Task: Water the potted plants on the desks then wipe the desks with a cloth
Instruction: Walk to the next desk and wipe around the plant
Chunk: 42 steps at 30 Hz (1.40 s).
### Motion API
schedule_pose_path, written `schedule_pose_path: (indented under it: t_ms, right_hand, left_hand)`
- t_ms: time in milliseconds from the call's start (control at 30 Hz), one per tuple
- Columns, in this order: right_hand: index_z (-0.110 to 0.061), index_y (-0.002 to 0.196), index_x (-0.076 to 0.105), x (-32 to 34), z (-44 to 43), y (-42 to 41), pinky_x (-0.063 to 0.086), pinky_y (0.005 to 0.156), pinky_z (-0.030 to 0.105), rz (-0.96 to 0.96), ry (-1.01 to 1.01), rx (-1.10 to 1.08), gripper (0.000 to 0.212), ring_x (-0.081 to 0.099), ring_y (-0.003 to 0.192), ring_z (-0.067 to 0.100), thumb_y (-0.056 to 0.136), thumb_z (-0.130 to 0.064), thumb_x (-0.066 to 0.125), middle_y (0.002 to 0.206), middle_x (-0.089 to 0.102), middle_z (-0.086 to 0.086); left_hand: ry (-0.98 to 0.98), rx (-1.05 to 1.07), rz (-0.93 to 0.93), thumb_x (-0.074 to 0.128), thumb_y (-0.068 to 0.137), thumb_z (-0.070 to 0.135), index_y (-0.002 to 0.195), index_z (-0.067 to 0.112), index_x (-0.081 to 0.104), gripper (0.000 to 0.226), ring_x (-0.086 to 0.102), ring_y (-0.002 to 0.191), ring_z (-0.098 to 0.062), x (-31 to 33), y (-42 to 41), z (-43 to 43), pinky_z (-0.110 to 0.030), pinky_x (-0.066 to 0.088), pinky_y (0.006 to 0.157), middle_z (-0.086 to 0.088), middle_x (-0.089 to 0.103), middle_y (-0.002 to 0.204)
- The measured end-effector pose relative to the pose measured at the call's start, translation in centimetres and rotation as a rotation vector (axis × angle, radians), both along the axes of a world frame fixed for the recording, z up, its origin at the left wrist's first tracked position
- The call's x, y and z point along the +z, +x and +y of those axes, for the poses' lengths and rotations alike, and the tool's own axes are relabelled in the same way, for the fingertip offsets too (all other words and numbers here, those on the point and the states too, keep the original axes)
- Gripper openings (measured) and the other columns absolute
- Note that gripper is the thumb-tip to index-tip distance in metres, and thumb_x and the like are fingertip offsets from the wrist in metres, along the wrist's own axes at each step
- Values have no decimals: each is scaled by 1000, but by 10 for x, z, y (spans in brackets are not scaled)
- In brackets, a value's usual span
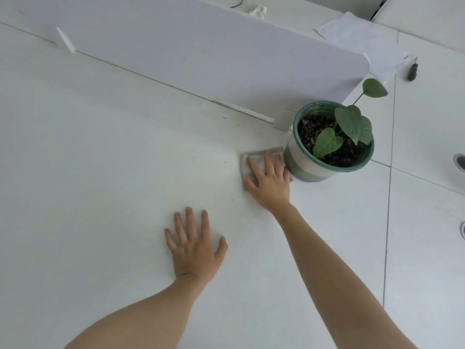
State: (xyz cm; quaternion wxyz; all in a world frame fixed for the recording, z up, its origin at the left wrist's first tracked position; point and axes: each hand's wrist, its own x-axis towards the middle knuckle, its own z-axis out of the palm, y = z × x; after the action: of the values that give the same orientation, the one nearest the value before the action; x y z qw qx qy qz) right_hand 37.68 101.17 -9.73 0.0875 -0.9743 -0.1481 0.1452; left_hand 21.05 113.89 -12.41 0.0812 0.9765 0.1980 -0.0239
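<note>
Right hand (270,182) lies flat on the cloth (246,162), palm down, fingers straight and slightly spread, pressing it to the desk (100,172). Nothing is pinched or curled round. The cloth is grey and folded, and mostly under the hand; its left and far edges show past the fingers. It sits right of centre, and its right edge is just beside the base of the pot (299,163) — actual contact can't be made out.

Left hand (195,248) is also flat on the desk, nearer and to the left of the right hand and well apart from the cloth. Its fingers are wide and it holds nothing.

The pot is pale with a green rim and stands upright at the right end of the desk, filled with dark soil. Its plant (354,124) has a few heart-shaped green leaves, one on a long stem leaning far-right.

A white divider (201,46) runs along the far edge of the desk, and a bracket (283,119) holds it just left of the pot. Beyond the divider lie a paper sheet (364,39) and a crumpled white wad (259,11). At far right is a small dark object (412,71) — too blurred to identify.
</note>
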Motion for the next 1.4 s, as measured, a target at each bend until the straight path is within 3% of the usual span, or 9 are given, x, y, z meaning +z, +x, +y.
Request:
schedule_pose_path:
  t_ms: [233, 400, 533, 667, 767, 900, 1033, 1200, 1400]
  right_hand:
    - [-38, 144, 8, 7, 52, 30, -7, 114, 49, 93, -16, 13, 55, -13, 143, 30, 92, -49, 24, 157, -7, 6]
    - [-33, 133, 42, -3, 7, -47, 35, 103, 58, -137, -58, 355, 51, 34, 133, 40, 86, -51, 31, 143, 43, 14]
    - [-36, 136, 35, -16, -63, -142, 24, 103, 54, -169, -48, 497, 51, 14, 140, 35, 90, -53, 23, 147, 34, 10]
    - [-39, 139, 27, -18, -119, -199, 16, 108, 49, -148, -89, 652, 59, -4, 144, 31, 84, -57, 37, 154, 17, 5]
    - [-40, 143, 10, -15, -165, -176, 12, 109, 47, -167, -119, 324, 59, -9, 144, 24, 88, -59, 19, 157, -7, -2]
    - [-39, 143, 14, 8, -205, -124, 4, 115, 50, 40, -61, -560, 62, -8, 144, 24, 84, -55, 23, 158, 1, 3]
    - [-37, 144, 16, 15, -157, -120, -1, 114, 51, 71, -3, -848, 54, -9, 144, 28, 91, -40, 30, 158, -2, 5]
    - [-30, 134, 40, -6, -27, -219, 18, 108, 52, -70, -49, -272, 61, 23, 136, 37, 76, -49, 38, 144, 41, 16]
    - [-30, 130, 45, -11, 1, -286, 27, 101, 48, -118, -23, 257, 62, 31, 132, 30, 73, -54, 48, 137, 52, 3]
  left_hand:
    - [-23, 1, 37, 36, 70, 51, 128, 15, 38, 68, 29, 125, -38, 4, 1, -1, -55, 18, 98, -23, 53, 132]
    - [-49, 2, 40, 35, 72, 48, 129, 14, 38, 66, 28, 126, -38, 7, 0, -1, -56, 17, 98, -24, 52, 133]
    - [-75, -9, 76, 35, 75, 40, 127, 10, 48, 61, 36, 125, -44, 9, 0, 0, -58, 23, 98, -26, 52, 131]
    - [-124, -8, 199, 34, 74, 39, 121, 6, 58, 63, 50, 117, -50, 19, 3, -1, -69, 36, 88, -26, 54, 129]
    - [-154, 15, 189, 26, 76, 42, 130, 8, 52, 69, 39, 127, -49, 21, 3, -3, -66, 29, 98, -25, 45, 139]
    - [-134, 20, 215, 14, 79, 48, 147, 17, 20, 74, 3, 143, -39, 22, 0, -4, -57, 2, 110, -16, 9, 157]
    - [-120, 3, 254, 26, 93, 42, 148, 21, 4, 63, -9, 143, -35, 26, 0, -5, -55, -2, 112, -11, -6, 158]
    - [-153, 2, 248, 29, 94, 38, 148, 20, 6, 62, -9, 143, -36, 28, 1, -4, -56, -4, 112, -12, -5, 158]
    - [-159, -3, 217, 28, 94, 38, 148, 18, 12, 60, -5, 143, -37, 27, -1, -3, -57, -2, 111, -14, 1, 157]
